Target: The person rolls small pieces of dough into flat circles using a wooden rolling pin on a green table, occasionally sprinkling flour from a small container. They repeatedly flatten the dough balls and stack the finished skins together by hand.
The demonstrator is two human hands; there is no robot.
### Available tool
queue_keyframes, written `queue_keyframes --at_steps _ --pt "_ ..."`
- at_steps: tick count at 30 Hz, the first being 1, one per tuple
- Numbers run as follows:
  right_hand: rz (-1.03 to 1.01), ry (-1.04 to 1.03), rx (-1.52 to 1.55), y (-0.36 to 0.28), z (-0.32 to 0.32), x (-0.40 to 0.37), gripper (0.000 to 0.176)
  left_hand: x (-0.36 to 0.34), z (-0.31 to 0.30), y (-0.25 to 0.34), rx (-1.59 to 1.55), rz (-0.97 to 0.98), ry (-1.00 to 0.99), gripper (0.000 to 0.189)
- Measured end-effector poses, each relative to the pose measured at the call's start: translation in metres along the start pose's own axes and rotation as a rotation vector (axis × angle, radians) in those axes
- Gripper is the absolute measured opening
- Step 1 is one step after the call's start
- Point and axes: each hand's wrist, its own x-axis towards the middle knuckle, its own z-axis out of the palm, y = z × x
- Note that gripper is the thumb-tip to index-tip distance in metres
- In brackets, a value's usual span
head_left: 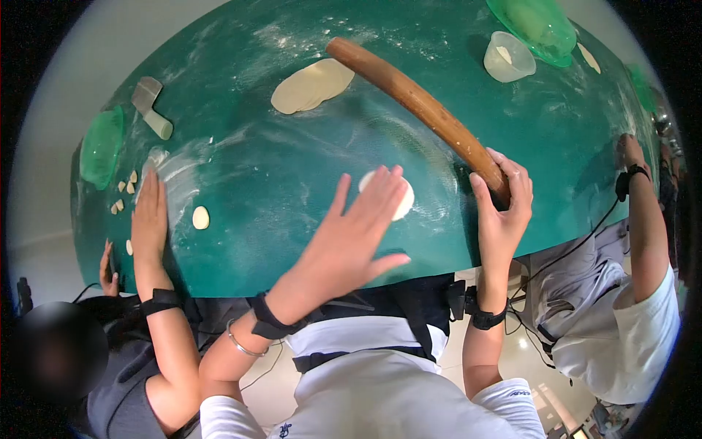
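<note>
My left hand (355, 238) lies flat over a small white dough round (404, 206), with its fingers stretched and thumb spread. Most of the round is hidden beneath the fingers. My right hand (506, 192) is wrapped around the near end of a long wooden rolling pin (417, 95), which slants away to the upper left. Past the pin's far end lies a stack of thin dough wrappers (311, 88). A small flattened dough piece (200, 217) rests left of my left hand.
A co-worker's hand (150, 212) presses on the left side of the floured green table (241, 168), near dough pieces (131, 183), a green basket (102, 150) and a scraper (152, 110). Back right stand a plastic cup (510, 66) and green bowl (545, 36). Another person's hand (632, 152) is far right.
</note>
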Motion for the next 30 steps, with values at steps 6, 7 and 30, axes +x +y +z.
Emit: queue_keyframes --at_steps 6,7,30 --pt "-0.004 0.014 0.009 0.0 0.001 -0.002 0.036 0.007 0.013 0.023 0.024 0.143 -0.028 0.085" --pt "-0.003 0.015 0.016 0.0 0.0 -0.002 0.036 0.007 0.014 0.024 0.085 0.179 -0.022 0.083" --pt "-0.007 0.168 0.112 -0.002 -0.005 -0.001 0.039 0.084 0.001 -0.031 0.228 0.084 0.116 0.069"
